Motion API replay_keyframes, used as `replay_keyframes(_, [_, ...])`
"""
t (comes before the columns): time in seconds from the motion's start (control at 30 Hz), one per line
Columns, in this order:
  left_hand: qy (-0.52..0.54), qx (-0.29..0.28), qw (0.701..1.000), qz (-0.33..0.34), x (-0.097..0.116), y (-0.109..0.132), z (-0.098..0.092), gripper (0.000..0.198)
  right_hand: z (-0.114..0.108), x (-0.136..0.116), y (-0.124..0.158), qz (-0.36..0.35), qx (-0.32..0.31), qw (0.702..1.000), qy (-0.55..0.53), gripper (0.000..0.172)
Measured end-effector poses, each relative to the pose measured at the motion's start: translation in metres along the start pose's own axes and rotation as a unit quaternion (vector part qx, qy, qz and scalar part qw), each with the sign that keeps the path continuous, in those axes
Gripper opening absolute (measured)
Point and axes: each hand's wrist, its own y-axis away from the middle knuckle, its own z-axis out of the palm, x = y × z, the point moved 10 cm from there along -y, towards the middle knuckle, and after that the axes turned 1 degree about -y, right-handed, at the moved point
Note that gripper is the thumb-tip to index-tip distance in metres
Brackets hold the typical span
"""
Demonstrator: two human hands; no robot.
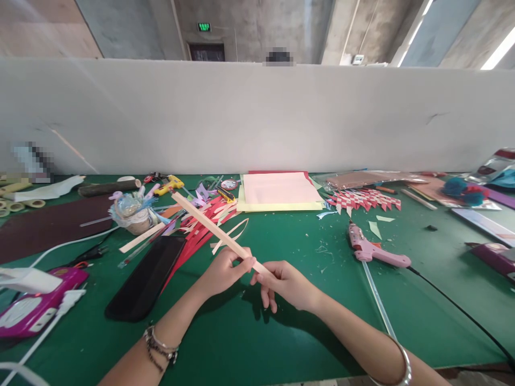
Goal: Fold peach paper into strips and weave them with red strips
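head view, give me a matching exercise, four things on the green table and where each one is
Things:
1. pale paper strip
2. pink glue gun
3. black case
4. stack of paper sheets

Places:
A. lying flat, left of the left hand
B. far edge of the table, by the white partition
C. pinched between both hands, the right hand at its near end
D. on the table, right of the hands

Pairs: 1-C, 2-D, 3-A, 4-B

The strip's (217,231) near end is hidden in the 2 hands; far left, a blurred patch (32,160); the table (281,332) runs off both sides.
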Motion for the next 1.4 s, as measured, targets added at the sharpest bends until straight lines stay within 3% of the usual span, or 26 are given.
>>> replay_keyframes(0.1, [-0.006,0.039,0.999,0.004,0.001,0.0,-0.011,0.034,-0.003,-0.002,-0.001,-0.007,0.02,1.0,0.001,0.043])
replay_keyframes(0.53, [-0.016,0.09,0.996,0.003,0.003,-0.001,-0.022,0.036,0.01,-0.001,0.001,0.006,-0.052,0.996,-0.069,0.048])
replay_keyframes(0.63, [0.008,0.068,0.998,-0.003,-0.001,-0.002,-0.018,0.035,0.011,-0.001,0.001,0.007,-0.055,0.996,-0.077,0.047])
replay_keyframes(0.8, [0.039,-0.019,0.999,0.0,0.001,0.0,0.001,0.032,0.013,0.002,0.0,0.01,-0.065,0.996,-0.066,0.05])
replay_keyframes(0.97, [0.017,0.028,0.999,-0.009,-0.001,-0.001,-0.01,0.037,0.007,0.002,-0.002,0.004,-0.036,0.999,-0.035,0.049])
replay_keyframes(1.13, [0.007,0.07,0.997,-0.028,-0.008,-0.001,-0.021,0.039,-0.012,-0.005,-0.003,-0.021,0.048,0.999,0.003,0.045])
replay_keyframes(1.4, [0.011,0.109,0.994,-0.027,-0.012,0.0,-0.032,0.041,-0.013,-0.006,-0.002,-0.008,0.057,0.998,0.017,0.048])
